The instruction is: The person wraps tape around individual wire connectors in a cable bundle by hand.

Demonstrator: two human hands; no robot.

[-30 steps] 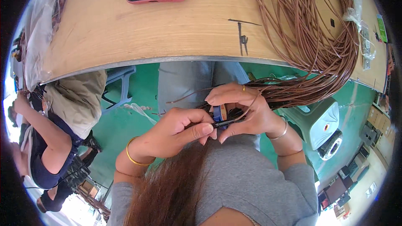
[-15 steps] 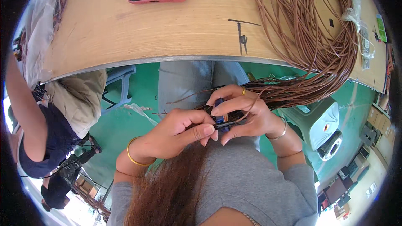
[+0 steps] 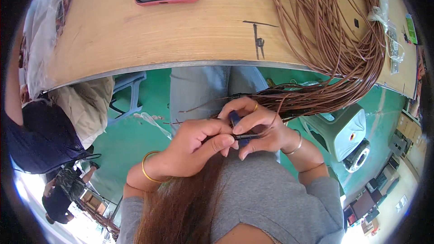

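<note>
My left hand [image 3: 196,147] is closed, thumb and forefinger pinching a thin black piece [image 3: 244,137] that looks like a sleeve or plug on a brown wire. Facing it, my right hand [image 3: 266,129] has its fingers curled around a small dark blue object [image 3: 234,118], whose kind I cannot make out. A brown wire also bends up by the right fingers. Both hands are close together above my lap, just short of the table's edge. Behind them a bundle of long brown wires [image 3: 325,99] hangs from the table, with loose ends reaching left past my fingers.
On the wooden table [image 3: 203,36] lie a phone in a pink case [image 3: 169,1] and, at right, more of the wire bundle. A pale plastic stool [image 3: 337,131] stands right, a blue-grey chair [image 3: 129,92] left. Another person in dark clothing [image 3: 38,140] is at the left.
My hands stay together with small finger shifts. The blue object has tilted, and the black piece shows more plainly. The person at the left has moved lower and farther left.
</note>
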